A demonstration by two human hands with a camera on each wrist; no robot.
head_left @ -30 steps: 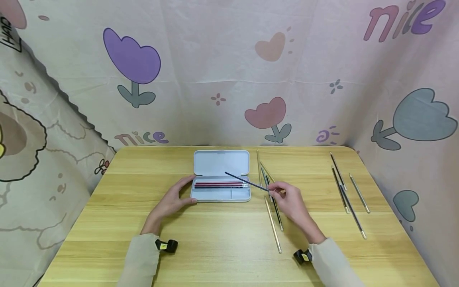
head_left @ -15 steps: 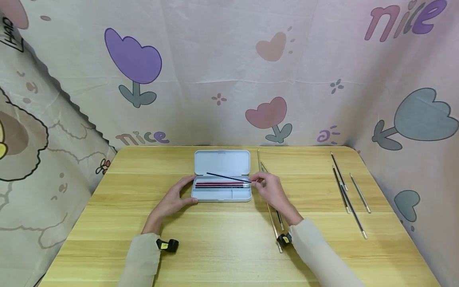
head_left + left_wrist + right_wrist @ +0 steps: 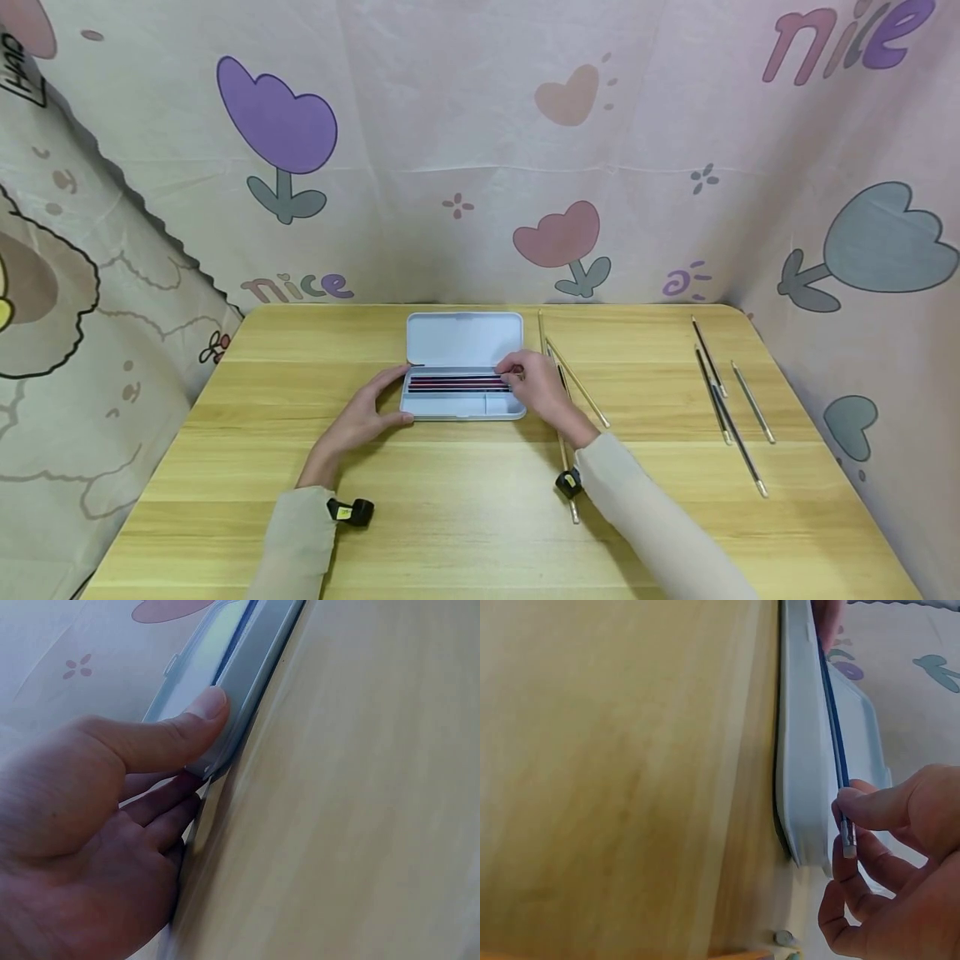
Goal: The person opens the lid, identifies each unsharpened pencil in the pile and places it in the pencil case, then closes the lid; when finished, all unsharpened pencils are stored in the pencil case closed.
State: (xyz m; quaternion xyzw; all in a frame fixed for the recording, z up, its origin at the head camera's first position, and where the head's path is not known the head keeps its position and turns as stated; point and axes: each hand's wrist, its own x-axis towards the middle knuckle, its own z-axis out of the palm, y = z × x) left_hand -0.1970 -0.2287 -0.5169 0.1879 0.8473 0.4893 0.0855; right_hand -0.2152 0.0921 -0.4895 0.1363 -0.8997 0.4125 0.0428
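One pencil (image 3: 838, 739), dark, lengthwise over the case (image 3: 442, 407), which lies by the middle of the tabletop's (image 3: 300, 475) far edge; whether it touches the case floor, cannot tell. Right hand (image 3: 542, 387) pinches it, thumb against fingers, just short of the eraser (image 3: 850, 853). Left hand (image 3: 363, 417) grips the case's left end, thumb at the near corner. Judged: pencil light, stiff, smooth, apt to roll; lead brittle if knocked. Best held by the eraser end, fingertips clear of the rim. Case seems light plastic, likely to slide unless steadied.
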